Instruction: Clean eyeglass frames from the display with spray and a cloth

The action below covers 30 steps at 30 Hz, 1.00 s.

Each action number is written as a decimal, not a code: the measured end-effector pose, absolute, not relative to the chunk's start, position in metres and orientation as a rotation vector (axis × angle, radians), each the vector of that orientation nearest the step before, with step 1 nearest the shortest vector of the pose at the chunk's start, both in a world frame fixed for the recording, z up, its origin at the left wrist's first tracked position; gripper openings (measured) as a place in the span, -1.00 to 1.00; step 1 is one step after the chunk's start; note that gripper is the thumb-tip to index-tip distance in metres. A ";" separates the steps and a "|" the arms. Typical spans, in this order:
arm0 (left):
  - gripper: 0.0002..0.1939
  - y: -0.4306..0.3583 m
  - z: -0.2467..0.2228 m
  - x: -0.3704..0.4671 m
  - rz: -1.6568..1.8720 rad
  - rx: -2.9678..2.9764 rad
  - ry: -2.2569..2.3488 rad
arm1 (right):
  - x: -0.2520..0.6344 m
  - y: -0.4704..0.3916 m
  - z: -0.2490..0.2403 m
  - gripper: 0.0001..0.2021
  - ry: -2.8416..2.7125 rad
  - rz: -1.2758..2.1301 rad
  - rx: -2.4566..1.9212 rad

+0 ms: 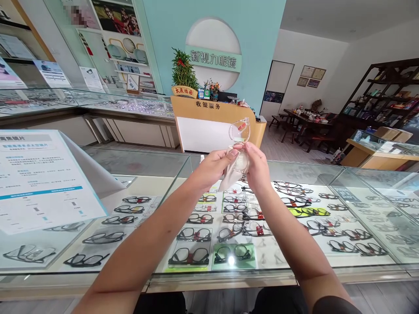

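Note:
Above the glass display case, both hands hold a pair of clear-framed eyeglasses, turned on end with one lens above the other. My left hand is closed on a pale cloth, its thumb pressed near the middle of the frame. The cloth hangs beside and partly behind the lower lens. At the bridge, my right hand pinches the frame between thumb and fingers. A small red mark shows in the upper lens. Parts of the frame are hidden by the fingers.
Below my arms, the glass display case holds rows of eyeglasses. A folded printed sign stands on it at left. Beyond is a wooden counter with a plant. Cardboard boxes sit at right.

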<state>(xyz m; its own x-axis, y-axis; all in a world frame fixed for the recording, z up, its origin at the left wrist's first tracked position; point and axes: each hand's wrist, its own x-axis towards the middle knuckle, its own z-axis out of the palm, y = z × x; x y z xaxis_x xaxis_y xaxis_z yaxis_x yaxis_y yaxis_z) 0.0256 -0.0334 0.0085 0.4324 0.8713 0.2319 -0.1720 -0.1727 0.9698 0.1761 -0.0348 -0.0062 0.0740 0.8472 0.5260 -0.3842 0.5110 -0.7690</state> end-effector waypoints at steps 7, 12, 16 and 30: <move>-0.32 -0.042 0.015 0.032 1.132 1.458 0.606 | 0.174 -0.038 -0.006 -0.69 -1.224 0.925 -0.477; -0.36 -0.047 0.013 0.038 1.155 1.415 0.638 | 0.171 -0.042 -0.006 -0.68 -1.240 0.950 -0.466; -0.36 -0.048 0.009 0.042 1.184 1.375 0.610 | 0.170 -0.043 -0.006 -0.67 -1.205 0.959 -0.487; -0.49 -0.048 -0.008 0.056 1.266 1.276 0.568 | 0.170 -0.044 -0.003 -0.61 -1.052 0.985 -0.594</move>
<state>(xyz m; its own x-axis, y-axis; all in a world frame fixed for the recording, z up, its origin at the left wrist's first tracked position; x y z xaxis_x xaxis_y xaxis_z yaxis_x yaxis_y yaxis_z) 0.0556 -0.0480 -0.0081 0.2905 0.9055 0.3092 -0.3719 -0.1909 0.9084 0.1704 -0.0438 -0.0029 0.1555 0.8861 0.4367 -0.3779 0.4618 -0.8025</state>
